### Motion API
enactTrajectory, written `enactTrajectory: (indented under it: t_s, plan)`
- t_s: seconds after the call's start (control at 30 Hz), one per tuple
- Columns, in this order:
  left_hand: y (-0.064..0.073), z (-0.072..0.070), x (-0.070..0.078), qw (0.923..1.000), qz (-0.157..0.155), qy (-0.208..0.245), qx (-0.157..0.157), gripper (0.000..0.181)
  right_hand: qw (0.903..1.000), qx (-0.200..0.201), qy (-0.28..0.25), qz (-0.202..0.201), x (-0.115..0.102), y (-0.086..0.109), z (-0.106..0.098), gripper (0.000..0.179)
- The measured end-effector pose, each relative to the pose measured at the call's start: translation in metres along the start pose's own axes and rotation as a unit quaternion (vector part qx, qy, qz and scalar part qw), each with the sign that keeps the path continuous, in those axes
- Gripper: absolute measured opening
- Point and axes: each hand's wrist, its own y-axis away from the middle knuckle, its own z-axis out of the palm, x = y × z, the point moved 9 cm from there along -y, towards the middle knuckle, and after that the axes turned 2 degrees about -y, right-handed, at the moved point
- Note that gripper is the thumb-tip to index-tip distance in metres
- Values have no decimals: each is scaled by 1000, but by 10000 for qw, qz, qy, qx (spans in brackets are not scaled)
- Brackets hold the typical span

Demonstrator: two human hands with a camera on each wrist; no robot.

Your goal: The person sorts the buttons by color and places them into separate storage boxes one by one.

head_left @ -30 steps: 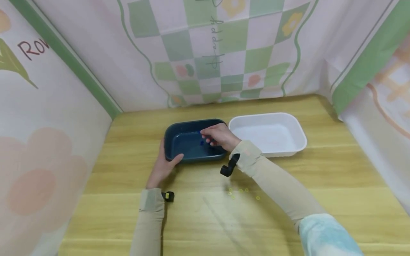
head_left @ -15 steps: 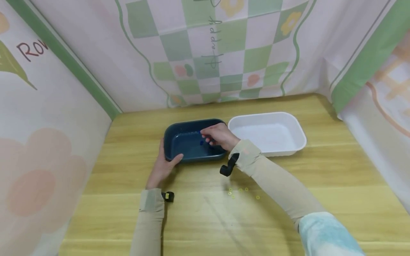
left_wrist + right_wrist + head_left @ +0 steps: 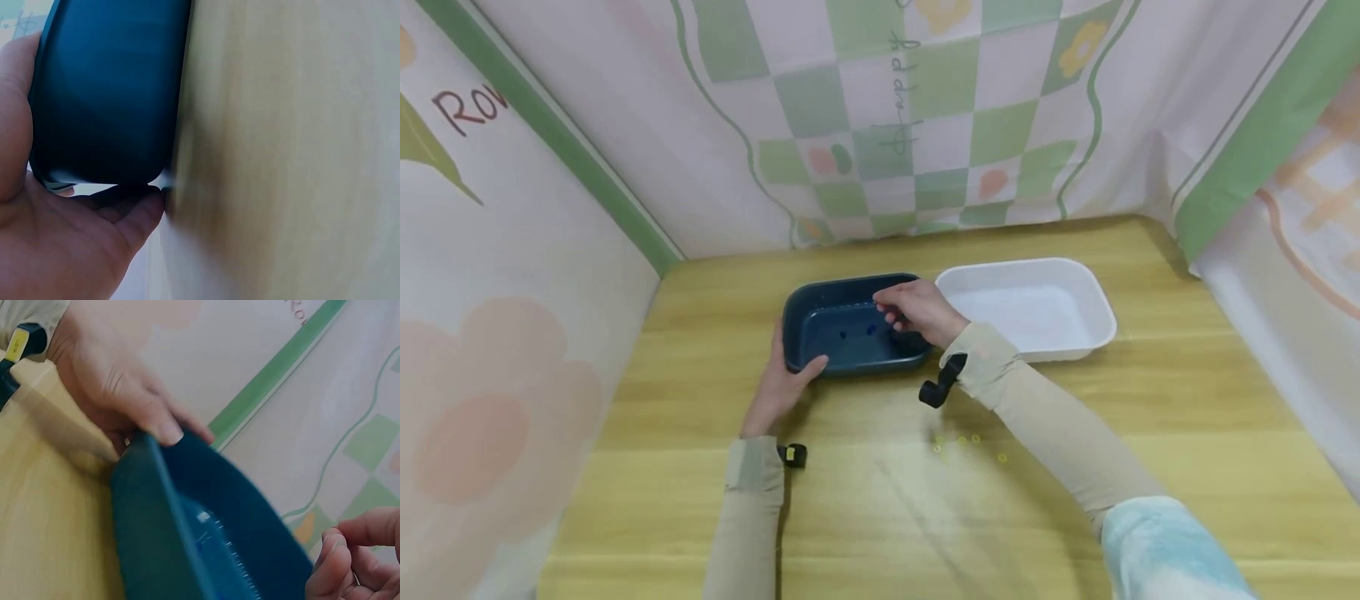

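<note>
My left hand (image 3: 775, 392) grips the front left corner of a dark blue tray (image 3: 857, 367), thumb at the front rim and fingers along the left side. The left wrist view shows this hand (image 3: 62, 231) against the end wall of the tray (image 3: 112, 94). Over the tray's right part hovers my right hand (image 3: 921, 312), fingers curled, thumb and index fingertips together. In the right wrist view, nothing can be made out between the right hand's (image 3: 362, 553) fingertips. Two small blue pieces lie on the tray floor, a left piece (image 3: 842, 335) and a right piece (image 3: 871, 330).
To the right of the dark tray stands a white tray (image 3: 1037, 325), nearly touching it. Several small yellow rings (image 3: 1002, 458) lie on the wooden table (image 3: 850, 517) in front. Printed cloth (image 3: 917, 125) hangs behind the table.
The blue piece seen at my right fingertips is no longer there, and another blue piece shows on the tray floor. My right hand has risen slightly; my left hand keeps its grip.
</note>
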Motion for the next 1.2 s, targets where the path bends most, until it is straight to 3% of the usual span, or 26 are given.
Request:
enactTrajectory:
  t_s: [0.2,0.27,0.33,0.4,0.47,0.53,0.63,0.67,0.7,0.77,0.97,1.2]
  plan:
    - [-8,-3,13,9993,341,156,37,100,9964,275,375,-704,-38,44,-26,28]
    - [-9,-5,16,9991,393,144,53,99,9902,308,914,-1011,-49,68,-37,30]
    - [-10,-7,17,9991,406,138,46,100,9768,260,1667,-1319,-52,93,-45,28]
    - [-9,-8,17,9992,375,140,6,100,9526,207,2596,-1575,-43,117,-50,24]
    - [-6,-10,16,9994,322,136,-8,101,9162,188,3607,-1737,-24,138,-53,18]
    - [-2,-13,14,9996,227,145,-12,101,8667,172,4602,-1919,1,155,-53,15]
    - [2,-17,11,9998,131,171,5,102,7844,311,5783,-2221,37,178,-48,13]
    - [4,-18,10,9998,111,165,2,102,7608,374,6037,-2353,47,185,-46,13]
    - [5,-20,10,9998,101,161,12,102,7438,433,6196,-2468,55,191,-44,13]
    - [6,-22,8,9999,102,116,23,102,7186,593,6378,-2707,66,201,-39,11]
    - [11,-25,4,9998,127,-133,51,101,6699,608,6752,-3029,82,216,-25,13]
    - [10,-25,3,9998,49,-176,68,101,5924,513,7266,-3442,78,220,-6,14]
